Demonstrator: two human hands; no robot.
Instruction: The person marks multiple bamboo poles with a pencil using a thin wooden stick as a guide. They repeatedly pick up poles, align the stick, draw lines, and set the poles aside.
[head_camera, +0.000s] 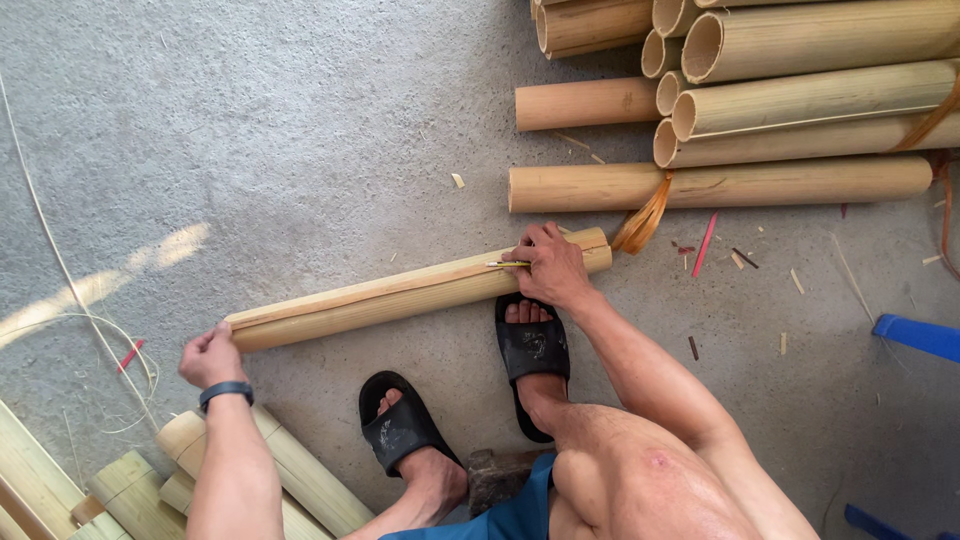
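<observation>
A long pale bamboo section (400, 292) lies slanted on the grey concrete floor in front of my feet. My left hand (210, 355), with a black band on its wrist, grips the section's left end. Near the right end my right hand (548, 265) rests on top of the bamboo and pinches a thin yellow pencil-like stick (505, 264) against its surface. A long crack or seam runs along the section's length.
A pile of bamboo tubes (800, 110) fills the upper right, one bound with an orange strap (645, 220). More cut pieces (290, 470) lie lower left. My black sandals (532, 350) stand under the section. Blue plastic (915, 335) at the right edge; splinters scattered around.
</observation>
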